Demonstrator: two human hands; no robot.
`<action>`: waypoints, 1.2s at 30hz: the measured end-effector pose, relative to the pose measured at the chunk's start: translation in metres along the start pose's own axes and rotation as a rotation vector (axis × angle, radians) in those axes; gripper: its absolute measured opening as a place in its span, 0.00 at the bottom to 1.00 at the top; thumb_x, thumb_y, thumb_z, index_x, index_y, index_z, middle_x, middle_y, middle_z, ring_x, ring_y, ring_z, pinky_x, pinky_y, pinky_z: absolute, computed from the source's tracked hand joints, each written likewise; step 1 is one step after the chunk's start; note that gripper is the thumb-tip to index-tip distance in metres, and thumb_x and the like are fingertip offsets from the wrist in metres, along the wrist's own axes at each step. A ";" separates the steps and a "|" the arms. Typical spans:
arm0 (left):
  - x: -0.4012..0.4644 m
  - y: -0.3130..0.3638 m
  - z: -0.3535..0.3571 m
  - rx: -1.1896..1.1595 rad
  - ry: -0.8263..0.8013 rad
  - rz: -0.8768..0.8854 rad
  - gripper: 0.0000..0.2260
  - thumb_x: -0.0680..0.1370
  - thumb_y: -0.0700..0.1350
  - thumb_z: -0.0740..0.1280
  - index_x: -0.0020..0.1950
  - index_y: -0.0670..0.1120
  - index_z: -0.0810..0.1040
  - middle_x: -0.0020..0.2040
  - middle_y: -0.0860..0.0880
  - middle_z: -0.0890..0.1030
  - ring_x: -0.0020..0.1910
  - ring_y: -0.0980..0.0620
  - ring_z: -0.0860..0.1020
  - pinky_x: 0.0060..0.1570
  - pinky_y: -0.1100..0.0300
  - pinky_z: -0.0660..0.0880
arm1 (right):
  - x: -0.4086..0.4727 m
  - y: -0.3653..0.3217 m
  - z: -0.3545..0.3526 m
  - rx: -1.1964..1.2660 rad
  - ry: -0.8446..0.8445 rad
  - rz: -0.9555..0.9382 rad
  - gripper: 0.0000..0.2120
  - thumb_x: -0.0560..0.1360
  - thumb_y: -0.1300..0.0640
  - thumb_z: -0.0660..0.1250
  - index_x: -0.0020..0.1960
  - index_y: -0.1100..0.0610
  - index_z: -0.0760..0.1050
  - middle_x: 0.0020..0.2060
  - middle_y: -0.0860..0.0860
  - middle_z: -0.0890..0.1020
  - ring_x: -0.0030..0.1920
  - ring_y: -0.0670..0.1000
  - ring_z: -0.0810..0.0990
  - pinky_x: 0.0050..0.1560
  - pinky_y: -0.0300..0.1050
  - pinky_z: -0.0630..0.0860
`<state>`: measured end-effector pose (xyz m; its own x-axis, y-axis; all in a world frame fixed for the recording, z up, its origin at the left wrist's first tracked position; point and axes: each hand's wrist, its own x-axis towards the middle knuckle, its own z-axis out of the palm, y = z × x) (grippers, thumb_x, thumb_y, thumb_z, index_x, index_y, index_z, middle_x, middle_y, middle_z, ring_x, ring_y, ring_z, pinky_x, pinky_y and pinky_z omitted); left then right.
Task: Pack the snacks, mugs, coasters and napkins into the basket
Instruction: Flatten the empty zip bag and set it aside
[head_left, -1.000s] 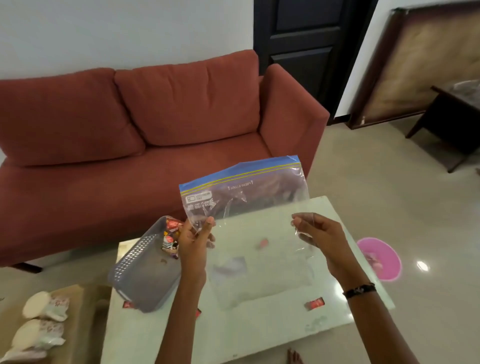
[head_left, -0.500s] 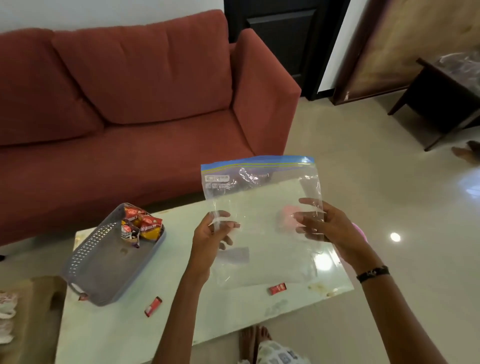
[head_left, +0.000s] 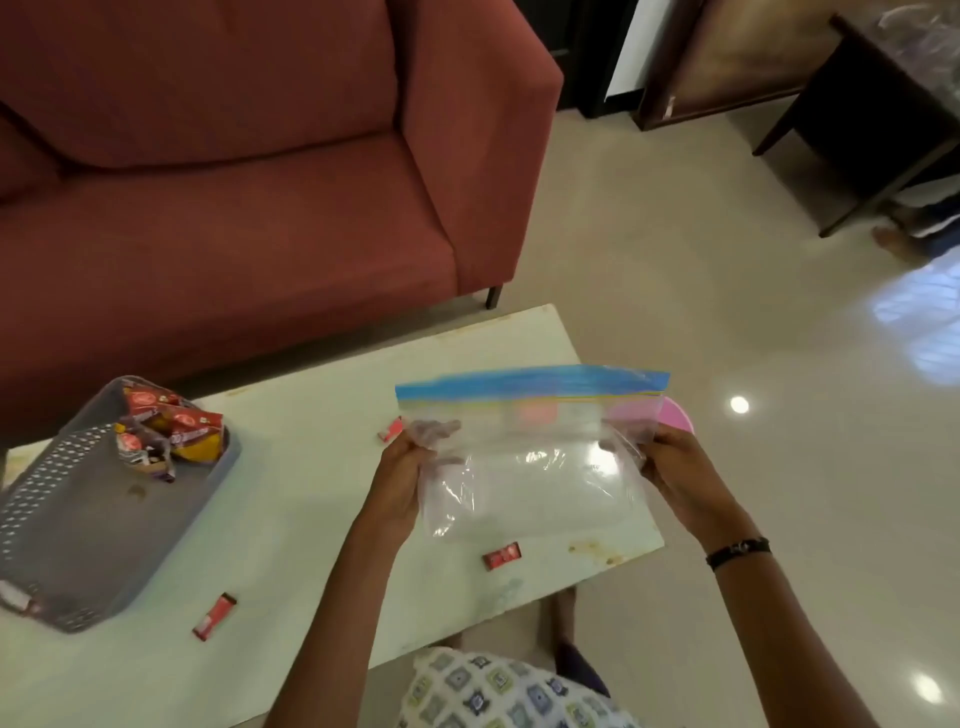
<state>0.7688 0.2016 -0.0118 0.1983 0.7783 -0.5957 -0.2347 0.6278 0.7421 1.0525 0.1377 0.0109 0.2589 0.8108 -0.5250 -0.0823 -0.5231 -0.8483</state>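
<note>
From the head camera, our left hand (head_left: 400, 480) and right hand (head_left: 675, 475) each grip one side of one clear zip-top plastic bag (head_left: 530, 447). Left of them, one grey perforated plastic basket (head_left: 78, 519) holds red snack packets (head_left: 171, 426), too jumbled to count; we count three small red wrapped bars (head_left: 502, 555) loose on the white table (head_left: 291, 493).

Dim indoor light; bright glare spots on glossy floor (head_left: 740, 404), window reflection at right; motion-blurred bag (head_left: 530, 452); wide-angle bending at edges.

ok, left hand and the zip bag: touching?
Touching. In the head view the left hand grips the clear zip bag at its left edge, with fingers curled into the plastic; the right hand holds the opposite edge.
</note>
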 end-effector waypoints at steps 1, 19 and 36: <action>0.011 -0.010 0.009 -0.047 0.020 -0.036 0.13 0.75 0.28 0.55 0.41 0.41 0.75 0.41 0.47 0.85 0.40 0.48 0.82 0.37 0.62 0.78 | 0.007 0.008 -0.010 0.022 0.020 0.023 0.13 0.76 0.73 0.55 0.53 0.72 0.77 0.45 0.56 0.84 0.44 0.50 0.83 0.37 0.29 0.76; 0.187 -0.227 0.262 0.059 -0.154 -0.217 0.14 0.81 0.48 0.56 0.65 0.60 0.67 0.63 0.63 0.70 0.64 0.62 0.67 0.70 0.51 0.61 | 0.182 0.198 -0.250 -0.001 0.635 0.078 0.14 0.71 0.72 0.66 0.54 0.62 0.78 0.47 0.54 0.80 0.42 0.44 0.79 0.40 0.25 0.74; 0.335 -0.392 0.317 1.681 -0.558 0.219 0.22 0.81 0.45 0.55 0.75 0.49 0.58 0.78 0.46 0.52 0.76 0.41 0.52 0.74 0.45 0.52 | 0.327 0.374 -0.243 -1.016 0.067 -0.094 0.23 0.74 0.70 0.60 0.68 0.60 0.69 0.68 0.54 0.71 0.68 0.56 0.68 0.67 0.47 0.65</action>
<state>1.2292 0.2137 -0.4054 0.6511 0.5198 -0.5530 0.7589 -0.4365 0.4832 1.3405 0.1429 -0.4615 0.2782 0.8601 -0.4275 0.7883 -0.4588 -0.4100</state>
